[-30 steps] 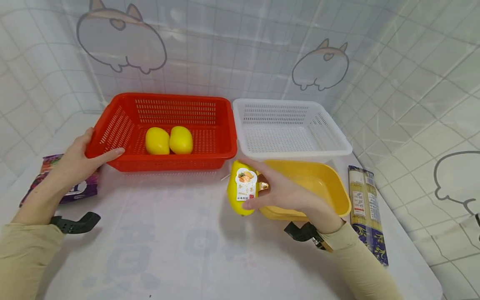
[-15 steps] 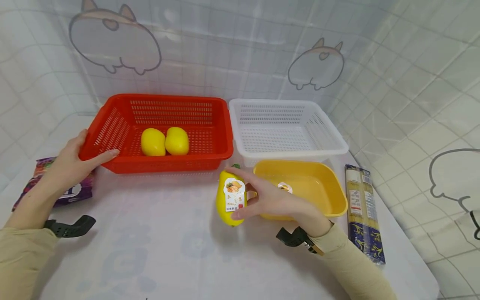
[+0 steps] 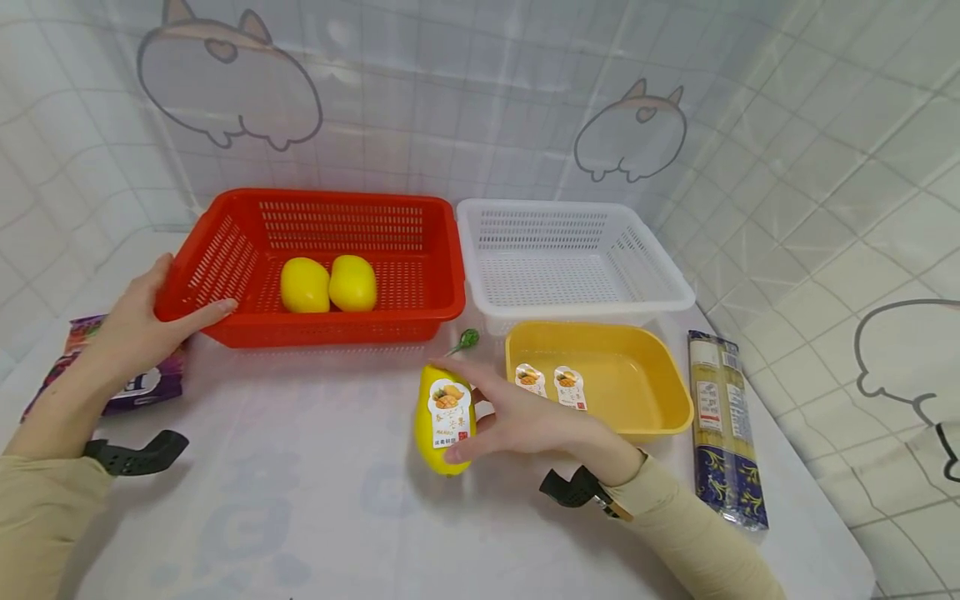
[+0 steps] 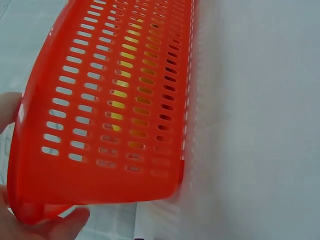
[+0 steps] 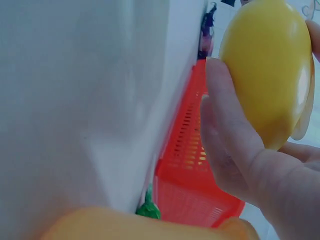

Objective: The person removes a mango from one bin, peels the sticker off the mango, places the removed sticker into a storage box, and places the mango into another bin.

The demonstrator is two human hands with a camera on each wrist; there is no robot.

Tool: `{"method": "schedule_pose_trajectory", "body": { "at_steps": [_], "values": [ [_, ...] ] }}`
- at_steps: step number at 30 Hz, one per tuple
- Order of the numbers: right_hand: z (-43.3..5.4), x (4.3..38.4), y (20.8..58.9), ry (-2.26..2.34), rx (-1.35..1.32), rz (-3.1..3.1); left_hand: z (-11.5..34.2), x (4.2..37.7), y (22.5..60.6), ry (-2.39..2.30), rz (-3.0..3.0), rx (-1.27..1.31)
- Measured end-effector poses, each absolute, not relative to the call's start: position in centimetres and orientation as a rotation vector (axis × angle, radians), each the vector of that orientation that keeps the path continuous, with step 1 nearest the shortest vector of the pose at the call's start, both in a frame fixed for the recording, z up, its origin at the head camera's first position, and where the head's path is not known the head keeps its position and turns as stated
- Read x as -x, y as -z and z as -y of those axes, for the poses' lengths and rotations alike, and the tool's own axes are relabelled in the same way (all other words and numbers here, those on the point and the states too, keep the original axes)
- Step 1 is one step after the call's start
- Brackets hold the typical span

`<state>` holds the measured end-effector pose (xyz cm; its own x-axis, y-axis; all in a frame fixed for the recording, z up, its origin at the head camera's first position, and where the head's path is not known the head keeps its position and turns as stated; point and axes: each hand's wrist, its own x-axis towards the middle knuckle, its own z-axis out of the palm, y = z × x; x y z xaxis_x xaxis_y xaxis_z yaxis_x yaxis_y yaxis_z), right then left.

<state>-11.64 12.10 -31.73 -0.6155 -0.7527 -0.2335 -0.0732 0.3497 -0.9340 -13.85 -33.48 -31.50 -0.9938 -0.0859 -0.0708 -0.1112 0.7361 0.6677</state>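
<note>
In the head view my left hand [image 3: 142, 321] grips the near left corner of the red basket [image 3: 337, 327], thumb over the rim. Inside that basket lie two yellow mangoes [image 3: 305, 285], side by side. My right hand [image 3: 517, 412] holds another yellow mango [image 3: 424, 429] between thumb and fingers, above the table in front of the basket. A white label with fruit pictures faces up on it. The right wrist view shows the smooth underside of this mango [image 5: 265, 70] with fingers around it. Through the slots in the left wrist view, yellow fruit shows.
A white basket [image 3: 585, 313] stands right of the red one. Before it sits a yellow tub [image 3: 637, 375] with two mango stickers [image 3: 570, 387]. A green-headed stick [image 3: 468, 337] lies between. Packed noodles [image 3: 727, 425] lie right, a purple bag [image 3: 161, 385] left.
My right hand has carried the mango left and toward me, away from the yellow tub, uncovering the stickers and the green-headed stick. The left hand keeps its grip on the basket.
</note>
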Motion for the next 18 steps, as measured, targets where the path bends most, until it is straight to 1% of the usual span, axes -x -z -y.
{"method": "schedule_pose_trajectory", "body": {
  "at_steps": [5, 10, 14, 18],
  "values": [
    [-11.7, 11.5, 32.2, 1.25, 0.719, -1.974, 32.6, 13.6, 31.0, -1.102, -3.013, 0.183],
    [-11.5, 11.5, 32.6, 1.225, 0.669, -1.988, 30.1, 12.9, 30.1, -1.178, -3.19, 0.152],
    [-11.3, 11.4, 33.0, 1.202, 0.681, -2.007, 27.3, 12.3, 29.8, -1.314, -3.32, -0.064],
    [-11.1, 11.3, 33.4, 1.181, 0.679, -2.019, 24.7, 12.1, 30.0, -1.423, -3.395, -0.407]
  ]
}}
